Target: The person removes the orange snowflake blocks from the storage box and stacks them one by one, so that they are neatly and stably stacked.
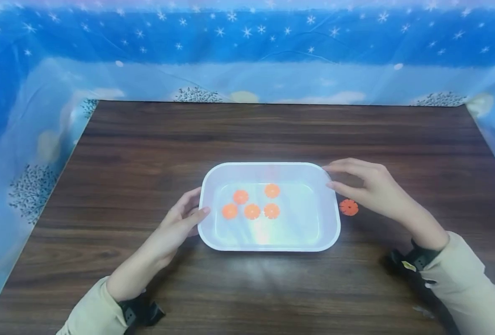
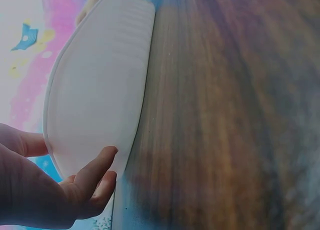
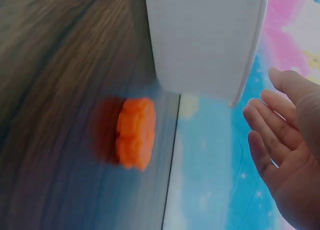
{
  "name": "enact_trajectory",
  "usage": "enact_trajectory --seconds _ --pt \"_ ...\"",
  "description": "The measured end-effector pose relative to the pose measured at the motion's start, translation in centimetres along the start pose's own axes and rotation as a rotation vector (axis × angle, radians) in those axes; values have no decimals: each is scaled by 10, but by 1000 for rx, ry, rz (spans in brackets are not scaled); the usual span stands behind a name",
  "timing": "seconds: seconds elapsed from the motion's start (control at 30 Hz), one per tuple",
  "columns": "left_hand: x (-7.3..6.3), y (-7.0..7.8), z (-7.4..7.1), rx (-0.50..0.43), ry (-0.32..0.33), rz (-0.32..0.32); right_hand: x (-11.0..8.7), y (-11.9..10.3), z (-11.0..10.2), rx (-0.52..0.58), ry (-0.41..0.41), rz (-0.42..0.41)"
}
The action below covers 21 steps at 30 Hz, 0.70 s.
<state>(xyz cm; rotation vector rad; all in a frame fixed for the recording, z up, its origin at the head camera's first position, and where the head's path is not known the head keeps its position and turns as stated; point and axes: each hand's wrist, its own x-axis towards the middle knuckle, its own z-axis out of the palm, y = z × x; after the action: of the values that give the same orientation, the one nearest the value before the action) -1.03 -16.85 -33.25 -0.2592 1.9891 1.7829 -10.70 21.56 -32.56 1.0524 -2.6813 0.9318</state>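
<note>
A white rectangular plastic basin (image 1: 301,209) with rounded corners stands mid-table. Several orange flower-shaped discs (image 1: 252,211) lie on its bottom, grouped left of centre. My left hand (image 1: 176,228) holds the basin's left end, thumb over the rim and fingers (image 2: 95,172) against the outside wall. At the right end, my right hand (image 1: 369,186) hovers close by the rim with fingers relaxed; in the right wrist view a gap shows between its fingertips and the basin. Another orange disc (image 3: 136,134), thick with a notched edge, lies on the table beneath the right hand.
The dark wood-grain table (image 1: 146,135) extends on all sides of the basin. A blue cloth with snowflakes (image 1: 247,46) hangs behind the table and along its sides. Black straps (image 1: 419,256) with cameras sit on both wrists, and a small clear scrap (image 1: 423,311) lies by the right sleeve.
</note>
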Motion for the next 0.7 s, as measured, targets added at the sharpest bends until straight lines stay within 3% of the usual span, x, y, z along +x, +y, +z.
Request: enact_trajectory --seconds 0.27,0.53,0.7 --pt "1 2 -1 -16 -12 -18 24 -16 19 97 -66 -57" --pt "1 3 -1 -13 -10 -12 40 -31 39 188 -231 -62" --pt "0 -1 0 -26 -21 3 46 -36 51 199 -312 -106"
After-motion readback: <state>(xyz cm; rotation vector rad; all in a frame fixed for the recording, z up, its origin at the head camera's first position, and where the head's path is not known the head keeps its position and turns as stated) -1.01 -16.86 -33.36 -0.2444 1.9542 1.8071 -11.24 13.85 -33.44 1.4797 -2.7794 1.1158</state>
